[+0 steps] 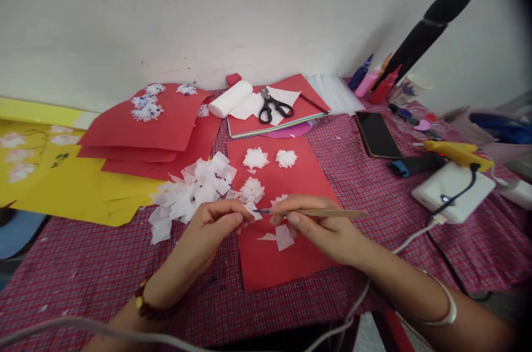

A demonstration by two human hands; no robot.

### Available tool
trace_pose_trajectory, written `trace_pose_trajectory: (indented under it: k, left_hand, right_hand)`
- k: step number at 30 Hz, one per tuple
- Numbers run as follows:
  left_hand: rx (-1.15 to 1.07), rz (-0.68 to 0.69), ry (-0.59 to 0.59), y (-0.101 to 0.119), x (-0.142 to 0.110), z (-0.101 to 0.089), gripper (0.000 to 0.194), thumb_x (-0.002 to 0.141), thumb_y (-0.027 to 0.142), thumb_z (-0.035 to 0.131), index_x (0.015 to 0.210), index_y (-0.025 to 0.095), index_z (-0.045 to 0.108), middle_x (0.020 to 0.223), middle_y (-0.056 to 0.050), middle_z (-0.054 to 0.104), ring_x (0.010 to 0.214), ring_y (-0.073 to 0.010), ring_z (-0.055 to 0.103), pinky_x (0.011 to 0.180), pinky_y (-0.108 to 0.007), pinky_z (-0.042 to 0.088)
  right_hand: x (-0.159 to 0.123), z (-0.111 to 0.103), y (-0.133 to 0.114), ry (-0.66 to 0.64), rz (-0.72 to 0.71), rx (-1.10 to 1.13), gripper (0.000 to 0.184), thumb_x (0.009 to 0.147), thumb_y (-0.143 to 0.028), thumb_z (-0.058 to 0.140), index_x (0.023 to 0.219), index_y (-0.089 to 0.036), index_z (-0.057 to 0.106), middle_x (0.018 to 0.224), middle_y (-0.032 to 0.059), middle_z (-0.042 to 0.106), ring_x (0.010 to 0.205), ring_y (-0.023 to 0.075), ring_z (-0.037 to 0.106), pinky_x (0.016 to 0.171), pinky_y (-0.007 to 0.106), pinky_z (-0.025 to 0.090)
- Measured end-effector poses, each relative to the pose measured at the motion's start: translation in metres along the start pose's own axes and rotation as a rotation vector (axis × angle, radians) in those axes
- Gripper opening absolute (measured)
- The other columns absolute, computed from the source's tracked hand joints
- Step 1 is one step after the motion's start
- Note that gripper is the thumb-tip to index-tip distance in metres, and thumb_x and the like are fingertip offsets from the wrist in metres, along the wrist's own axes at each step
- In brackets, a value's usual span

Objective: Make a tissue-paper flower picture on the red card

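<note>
My right hand [320, 224] holds a slim paintbrush [332, 212] level, its wooden handle pointing right and its dark end left. Pinched in my left hand [220, 219] is a small white paper piece [252, 210], right at the brush's dark end. Both hands hover over a red sheet [286, 269] bearing several fluffy white paper flowers [255, 158]; one of them is partly hidden behind my right hand. A loose paper square [285, 238] lies on the sheet below the brush. Left of it spreads a heap of white paper squares [183, 197].
Behind are scissors [272, 107], a white paper roll [231, 98] and folded red sheets [137, 130] with speckled flowers. Yellow paper [83, 191] lies left. A phone [377, 134], glue gun [455, 153], white box [453, 191] and paint bottles [384, 86] stand right. A cable [357, 307] crosses in front.
</note>
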State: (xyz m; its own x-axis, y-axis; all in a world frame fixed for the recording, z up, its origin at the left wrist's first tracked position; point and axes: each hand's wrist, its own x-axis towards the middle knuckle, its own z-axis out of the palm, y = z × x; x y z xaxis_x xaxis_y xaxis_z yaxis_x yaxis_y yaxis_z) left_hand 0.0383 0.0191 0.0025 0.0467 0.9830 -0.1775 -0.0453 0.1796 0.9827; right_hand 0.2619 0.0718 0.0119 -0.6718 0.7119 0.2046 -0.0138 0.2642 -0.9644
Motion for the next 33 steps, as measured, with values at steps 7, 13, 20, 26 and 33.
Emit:
trace_pose_trajectory:
  k: [7, 13, 20, 26, 33]
  left_hand:
    - [-0.146, -0.02, 0.067, -0.001, 0.004, 0.007, 0.011, 0.072, 0.021, 0.075, 0.07, 0.019, 0.065, 0.06, 0.004, 0.062, 0.056, -0.0068, 0.052, 0.056, -0.017, 0.041]
    - [-0.173, 0.076, 0.091, -0.002, 0.001, 0.012, 0.005, 0.075, 0.016, 0.073, 0.074, 0.02, 0.07, 0.066, 0.004, 0.066, 0.057, -0.0057, 0.059, 0.059, -0.016, 0.048]
    - [0.468, 0.597, 0.158, 0.0, -0.008, 0.025, 0.016, 0.079, 0.005, 0.066, 0.08, 0.02, 0.068, 0.083, 0.001, 0.069, 0.077, -0.0097, 0.065, 0.07, -0.02, 0.053]
    - [0.819, 0.887, 0.105, 0.004, -0.006, 0.026, 0.017, 0.081, 0.002, 0.061, 0.087, 0.018, 0.063, 0.088, -0.003, 0.068, 0.082, -0.0121, 0.065, 0.076, -0.024, 0.054]
    - [0.627, 0.614, 0.021, 0.034, 0.015, 0.039, 0.015, 0.081, 0.007, 0.061, 0.075, 0.02, 0.063, 0.074, 0.004, 0.068, 0.065, -0.0089, 0.061, 0.059, -0.021, 0.047]
  right_hand:
    - [0.0, 0.002, -0.002, -0.005, -0.041, -0.031, 0.022, 0.095, -0.018, 0.05, 0.109, -0.02, 0.067, 0.09, 0.0044, 0.072, 0.072, 0.0097, 0.063, 0.06, 0.02, 0.053]
    - [-0.001, 0.007, 0.003, 0.07, 0.016, 0.125, 0.02, 0.094, -0.024, 0.055, 0.108, -0.021, 0.068, 0.092, 0.0052, 0.074, 0.059, 0.0084, 0.063, 0.054, 0.021, 0.054]
    - [0.004, 0.015, 0.009, 0.261, 0.1, 0.286, 0.026, 0.091, -0.034, 0.059, 0.077, -0.018, 0.073, 0.069, 0.0035, 0.072, 0.044, 0.0066, 0.058, 0.043, 0.018, 0.048]
    - [0.008, 0.006, 0.012, 0.265, 0.228, 0.474, 0.02, 0.088, -0.037, 0.062, 0.092, -0.021, 0.072, 0.06, -0.0038, 0.063, 0.041, 0.0042, 0.047, 0.039, 0.017, 0.036]
    - [0.013, -0.011, 0.008, 0.355, 0.163, 0.588, 0.021, 0.081, -0.039, 0.07, 0.077, -0.019, 0.068, 0.059, -0.0037, 0.066, 0.037, 0.0042, 0.048, 0.038, 0.018, 0.036]
